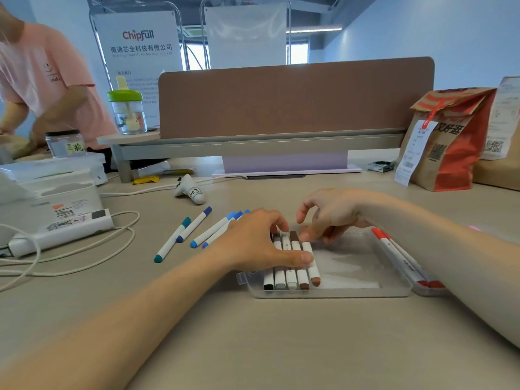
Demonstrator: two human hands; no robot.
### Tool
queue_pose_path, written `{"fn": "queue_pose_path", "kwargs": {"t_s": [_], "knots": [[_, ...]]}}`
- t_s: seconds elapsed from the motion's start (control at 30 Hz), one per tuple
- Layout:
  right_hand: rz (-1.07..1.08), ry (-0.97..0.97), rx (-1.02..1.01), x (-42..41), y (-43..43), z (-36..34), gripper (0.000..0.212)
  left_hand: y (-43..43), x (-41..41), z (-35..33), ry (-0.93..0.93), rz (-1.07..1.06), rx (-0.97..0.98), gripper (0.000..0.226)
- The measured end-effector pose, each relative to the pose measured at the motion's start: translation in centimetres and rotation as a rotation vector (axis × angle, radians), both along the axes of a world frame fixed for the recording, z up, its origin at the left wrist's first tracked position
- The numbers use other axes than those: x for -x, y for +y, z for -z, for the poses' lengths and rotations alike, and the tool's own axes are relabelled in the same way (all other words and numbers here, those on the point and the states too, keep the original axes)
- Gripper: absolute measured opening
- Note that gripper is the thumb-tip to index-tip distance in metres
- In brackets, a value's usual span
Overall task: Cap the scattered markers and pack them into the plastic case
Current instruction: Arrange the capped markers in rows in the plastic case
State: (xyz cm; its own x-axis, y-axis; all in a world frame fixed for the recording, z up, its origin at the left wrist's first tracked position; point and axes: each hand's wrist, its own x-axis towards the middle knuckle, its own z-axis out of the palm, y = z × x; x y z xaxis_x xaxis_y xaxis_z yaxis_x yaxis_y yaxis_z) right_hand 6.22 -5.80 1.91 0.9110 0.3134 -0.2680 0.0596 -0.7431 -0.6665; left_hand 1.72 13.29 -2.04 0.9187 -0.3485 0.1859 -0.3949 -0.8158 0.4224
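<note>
Head view, markers (291,277) in plastic case (351,292), under left hand (253,240) fingers (281,225)

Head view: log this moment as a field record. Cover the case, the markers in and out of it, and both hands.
case: clear plastic case, open on the table, mostly unfilled
packed: five markers side by side at its left end, caps black to tan
red: red markers lie along the case's right edge
loose: blue markers, capped, on the table left of the case
left hand: left hand holds the five markers, thumb across them
right hand: right hand, one fingertip touching their far ends
</note>
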Motion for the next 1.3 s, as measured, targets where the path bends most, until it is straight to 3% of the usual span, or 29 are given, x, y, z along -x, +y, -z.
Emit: {"fn": "queue_pose_path", "kwargs": {"t_s": [0.27, 0.67, 0.8, 0.9, 1.07, 1.17, 1.3], "knots": [[-0.028, -0.019, 0.073, -0.7, 0.0, 0.7, 0.041, -0.9, 0.4, -0.2, 0.041, -0.058, -0.022, 0.070], [-0.065, -0.052, 0.133, -0.7, 0.1, 0.9, 0.026, -0.8, -0.1, -0.4, 0.061, -0.033, -0.080, 0.077], [-0.066, -0.069, 0.124, -0.6, 0.0, 0.8, 0.027, 2.7, -1.9, -2.4, -0.066, -0.161, 0.110, 0.044], [-0.060, -0.113, 0.110, -0.6, 0.1, 1.0, 0.031, 7.1, -3.5, -3.6, -0.148, -0.354, 0.073, 0.036], [-0.071, -0.149, 0.113, -0.6, 0.3, 1.2, 0.029, 11.6, -4.5, -3.0, 0.036, -0.538, -0.035, 0.038], [-0.076, -0.144, 0.116, -0.5, 0.3, 1.2, 0.027, 11.2, -4.7, -2.5, 0.140, -0.491, -0.164, 0.037], [-0.071, -0.131, 0.120, -0.6, 0.3, 1.2, 0.027, 10.1, -4.9, -2.3, 0.150, -0.422, -0.185, 0.015]]}}
